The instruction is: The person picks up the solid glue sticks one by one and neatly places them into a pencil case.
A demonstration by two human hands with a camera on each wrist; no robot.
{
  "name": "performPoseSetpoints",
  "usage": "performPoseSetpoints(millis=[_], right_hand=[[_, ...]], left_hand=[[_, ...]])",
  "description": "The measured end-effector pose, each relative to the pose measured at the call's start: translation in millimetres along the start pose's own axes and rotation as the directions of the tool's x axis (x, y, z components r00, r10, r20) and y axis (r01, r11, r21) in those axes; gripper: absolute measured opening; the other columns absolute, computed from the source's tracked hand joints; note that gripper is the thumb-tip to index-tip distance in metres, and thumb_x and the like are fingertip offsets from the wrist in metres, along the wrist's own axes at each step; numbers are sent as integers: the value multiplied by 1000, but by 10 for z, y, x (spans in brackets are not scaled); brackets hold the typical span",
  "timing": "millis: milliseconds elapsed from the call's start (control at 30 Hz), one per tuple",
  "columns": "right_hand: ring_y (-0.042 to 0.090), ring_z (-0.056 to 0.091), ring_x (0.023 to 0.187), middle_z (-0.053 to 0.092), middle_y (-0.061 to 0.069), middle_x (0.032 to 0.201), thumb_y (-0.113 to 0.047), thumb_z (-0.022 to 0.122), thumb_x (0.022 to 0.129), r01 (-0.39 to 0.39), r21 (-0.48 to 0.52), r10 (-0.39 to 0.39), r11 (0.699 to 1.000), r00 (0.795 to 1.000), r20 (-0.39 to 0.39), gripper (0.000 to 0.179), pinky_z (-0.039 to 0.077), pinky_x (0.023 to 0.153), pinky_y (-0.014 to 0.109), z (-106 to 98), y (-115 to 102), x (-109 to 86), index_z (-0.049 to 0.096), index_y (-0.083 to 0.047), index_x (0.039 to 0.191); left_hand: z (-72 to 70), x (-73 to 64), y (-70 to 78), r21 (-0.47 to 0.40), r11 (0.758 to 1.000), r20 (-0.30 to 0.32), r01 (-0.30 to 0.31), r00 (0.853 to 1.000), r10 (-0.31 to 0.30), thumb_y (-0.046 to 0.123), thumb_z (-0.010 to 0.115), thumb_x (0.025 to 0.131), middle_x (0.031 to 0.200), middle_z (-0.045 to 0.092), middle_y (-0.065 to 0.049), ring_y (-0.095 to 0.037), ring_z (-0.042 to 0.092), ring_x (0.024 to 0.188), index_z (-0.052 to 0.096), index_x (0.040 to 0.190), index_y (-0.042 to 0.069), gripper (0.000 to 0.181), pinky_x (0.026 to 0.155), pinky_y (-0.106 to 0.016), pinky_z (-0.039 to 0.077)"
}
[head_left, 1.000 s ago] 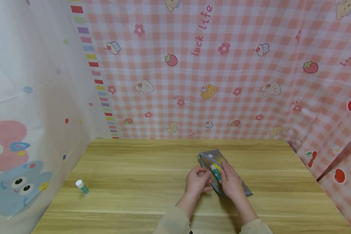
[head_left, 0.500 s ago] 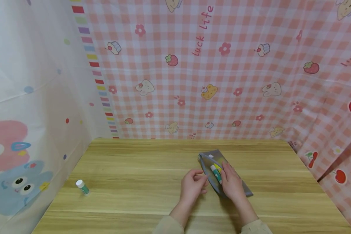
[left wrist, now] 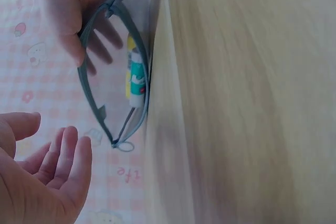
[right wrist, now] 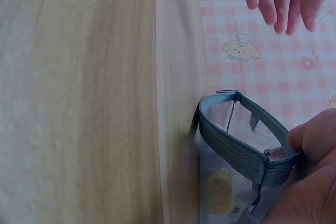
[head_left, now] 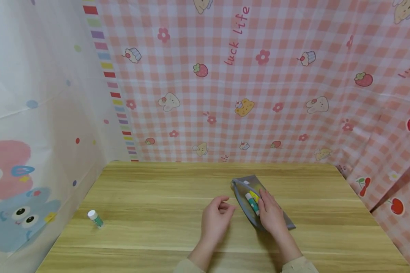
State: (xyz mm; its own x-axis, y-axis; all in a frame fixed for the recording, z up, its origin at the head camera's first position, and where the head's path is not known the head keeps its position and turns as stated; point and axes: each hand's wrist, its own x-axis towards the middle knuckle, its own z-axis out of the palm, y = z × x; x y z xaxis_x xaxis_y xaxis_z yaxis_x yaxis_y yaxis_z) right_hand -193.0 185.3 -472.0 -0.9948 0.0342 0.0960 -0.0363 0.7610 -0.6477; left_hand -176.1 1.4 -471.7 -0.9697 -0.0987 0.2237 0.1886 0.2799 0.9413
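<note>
From my station I watch a person's two hands at a wood-grain worktop. The right hand has its grip closed on a grey mesh zip pouch, which lies aslant on the worktop, right of centre. Thumb and fingers sit on either side of the upper zipper edge, and I see the mouth gaping between its two edges, with a small loop at one end.

Inside the pouch I make out a green-and-white glue stick, its white cap toward the far end. A yellow object lies right beside it, too much hidden for me to name. On my right wrist view, a small tag printed "38" shows near the zipper end.

The left hand hangs near the pouch on its left, apart from it. Its grip is loose and holds nothing; my left wrist view shows the thumb well clear of the gently bent fingers.

Well over to the left I have a second glue stick, apparently standing on the worktop, white cap up. Behind everything hangs a pink-and-white checked curtain with strawberries, cupcakes and "luck life" lettering. Off to my left is a white sheet with coloured dots and cartoon figures.
</note>
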Motion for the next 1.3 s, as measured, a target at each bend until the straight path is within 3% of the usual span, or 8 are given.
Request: performPoseSetpoints(millis=[133, 300, 433, 667, 833, 967, 1300], right_hand=[[50, 27, 139, 31, 32, 151, -14, 37, 106, -5, 1, 5, 1000, 1000, 3, 46, 21, 110, 70, 4, 10, 5, 38, 8, 147], [50, 27, 139, 31, 32, 151, -14, 37, 106, 0, 3, 0, 1000, 1000, -2, 46, 21, 110, 71, 8, 23, 0, 37, 8, 147], [51, 28, 138, 32, 33, 150, -13, 38, 106, 16, 2, -16, 1000, 1000, -13, 46, 22, 109, 71, 4, 26, -7, 38, 8, 146], [53, 30, 137, 34, 34, 148, -12, 39, 106, 31, 8, -31, 999, 999, -25, 44, 24, 109, 70, -9, 11, -8, 39, 10, 144], [52, 28, 137, 32, 34, 149, -13, 39, 106, 16, 9, -16, 1000, 1000, -11, 45, 22, 110, 70, -9, 11, -5, 38, 9, 146], [52, 29, 137, 32, 34, 149, -13, 39, 106, 23, 5, -23, 1000, 1000, -11, 45, 23, 110, 70, -4, 18, -1, 38, 9, 146], [53, 29, 137, 32, 34, 149, -13, 38, 106, 28, 8, -28, 1000, 999, -17, 46, 22, 110, 70, 5, 17, -4, 38, 9, 146]], left_hand=[[-93, -4, 43, 93, 993, -17, -66, 998, 68, 13, 79, 84, 86, 68, 4, -8, 63, 74, 69, 109, 4, 29, 68, -23, 56], [-204, -13, 76, 237, 959, -50, -159, 983, 175, 16, 80, 83, 93, 69, 0, -14, 65, 81, 69, 111, 5, 32, 73, -29, 55], [-285, -23, 92, 312, 923, -69, -226, 963, 259, 17, 80, 84, 97, 69, -3, -18, 64, 86, 69, 113, 4, 34, 76, -35, 55], [-407, -6, 92, 420, 845, -83, -330, 914, 398, 18, 82, 81, 110, 69, -8, -27, 62, 103, 67, 117, 4, 43, 89, -44, 54], [-491, 12, 45, 479, 797, -97, -368, 880, 465, 19, 85, 78, 114, 67, -11, -31, 60, 108, 65, 120, 4, 49, 94, -46, 51], [-565, 32, -4, 505, 771, -110, -388, 857, 503, 17, 87, 75, 115, 67, -11, -33, 59, 108, 65, 120, 5, 52, 96, -48, 50], [-823, 97, -152, 580, 722, -106, -378, 844, 526, 17, 87, 74, 117, 65, -14, -37, 57, 109, 65, 119, 5, 52, 92, -52, 48]])
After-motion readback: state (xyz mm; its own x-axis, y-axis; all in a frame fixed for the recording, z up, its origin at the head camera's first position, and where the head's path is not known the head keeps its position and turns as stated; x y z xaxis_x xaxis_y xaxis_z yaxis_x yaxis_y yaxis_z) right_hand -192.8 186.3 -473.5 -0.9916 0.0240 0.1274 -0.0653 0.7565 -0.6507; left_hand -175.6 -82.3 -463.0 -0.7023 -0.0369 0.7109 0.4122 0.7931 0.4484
